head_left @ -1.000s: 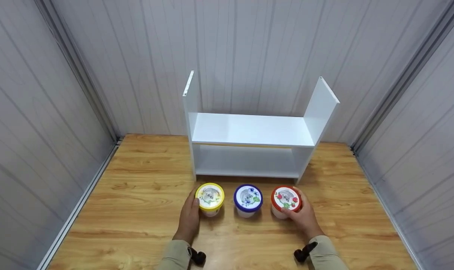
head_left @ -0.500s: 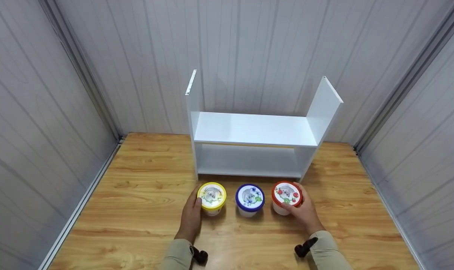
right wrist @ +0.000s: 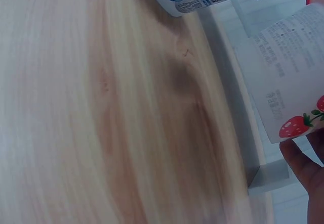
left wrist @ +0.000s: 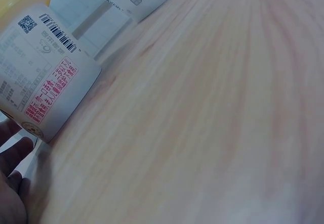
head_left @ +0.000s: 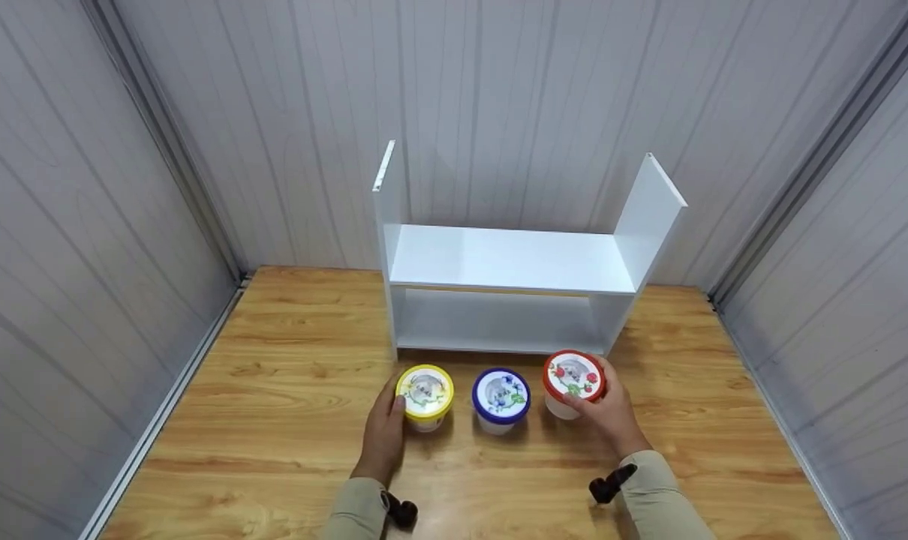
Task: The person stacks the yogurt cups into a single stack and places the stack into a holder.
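Note:
My right hand (head_left: 611,409) grips a white tub with a red lid (head_left: 574,376) and strawberry pictures, thumb at the front of its lid. In the right wrist view this red-lidded tub (right wrist: 288,67) is raised off the table, fingers at its lower edge. My left hand (head_left: 383,435) holds the left side of a yellow-lidded tub (head_left: 425,393), which stands on the table. Its printed side (left wrist: 45,67) faces the left wrist camera. Between the two stands a blue-lidded tub (head_left: 501,396) with blueberries on it, untouched.
A white two-level shelf (head_left: 510,259) with upright side panels stands just behind the tubs. Its lower board (head_left: 499,321) is close to the table (head_left: 296,390). Pale panelled walls (head_left: 454,97) enclose the back and both sides.
My right hand has lifted the red-lidded tub and moved it slightly toward the shelf. The left hand and the other two tubs stay in place; the view shifted slightly.

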The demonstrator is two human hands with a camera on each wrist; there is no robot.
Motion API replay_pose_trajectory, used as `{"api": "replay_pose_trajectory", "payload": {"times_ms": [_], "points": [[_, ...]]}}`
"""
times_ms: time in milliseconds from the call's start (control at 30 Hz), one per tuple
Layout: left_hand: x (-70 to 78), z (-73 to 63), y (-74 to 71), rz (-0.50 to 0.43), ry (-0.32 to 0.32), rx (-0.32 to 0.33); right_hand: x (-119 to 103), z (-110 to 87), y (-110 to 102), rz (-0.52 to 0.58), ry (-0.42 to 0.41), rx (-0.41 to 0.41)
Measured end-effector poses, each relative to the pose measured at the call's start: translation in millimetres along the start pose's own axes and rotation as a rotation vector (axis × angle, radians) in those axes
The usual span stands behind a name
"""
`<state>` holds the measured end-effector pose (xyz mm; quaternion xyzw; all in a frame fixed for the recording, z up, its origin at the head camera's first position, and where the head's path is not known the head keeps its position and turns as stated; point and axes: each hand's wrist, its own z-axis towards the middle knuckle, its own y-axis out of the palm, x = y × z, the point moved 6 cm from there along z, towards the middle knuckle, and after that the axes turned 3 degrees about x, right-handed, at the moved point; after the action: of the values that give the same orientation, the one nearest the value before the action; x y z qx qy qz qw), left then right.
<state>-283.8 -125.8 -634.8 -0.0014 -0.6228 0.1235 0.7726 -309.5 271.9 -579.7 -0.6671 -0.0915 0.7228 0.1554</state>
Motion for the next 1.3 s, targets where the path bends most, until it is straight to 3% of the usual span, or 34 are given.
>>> {"api": "replay_pose_trajectory", "payload": {"times_ms": [367, 767, 1300], "points": [[0.4, -0.4, 0.3, 0.004, -0.018, -0.021, -26, 4.6, -1, 0.016, -0.107, 0.041], [1.0, -0.3, -0.1, -0.011, -0.045, -0.015, -49, 10.7, 5, 0.062, -0.07, 0.022], [0.7, -0.3, 0.9, 0.013, -0.042, -0.023, -73, 13.7, 14, 0.063, -0.15, 0.022]]}}
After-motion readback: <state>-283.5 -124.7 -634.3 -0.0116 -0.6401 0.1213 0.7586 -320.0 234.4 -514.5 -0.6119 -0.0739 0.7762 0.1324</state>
